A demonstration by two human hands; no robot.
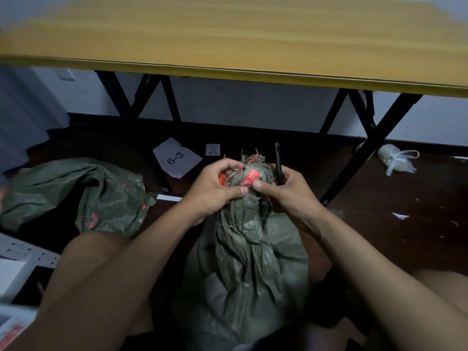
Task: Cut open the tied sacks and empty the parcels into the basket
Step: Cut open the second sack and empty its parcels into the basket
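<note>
Two hands, left (215, 188) gripping sack neck (243, 198), right (283, 191) holding cutter (278, 163)

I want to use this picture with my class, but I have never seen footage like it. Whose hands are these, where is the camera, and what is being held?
The one picture comes from a camera worn on a person's head, looking down at their own bare hands. The left hand grips the tied neck of a green sack standing on the floor, by its red tag. The right hand holds a dark, slim tool upright, probably a cutter. An emptied-looking sack and a paper marked 6-3 lie near a yellow table.
</note>
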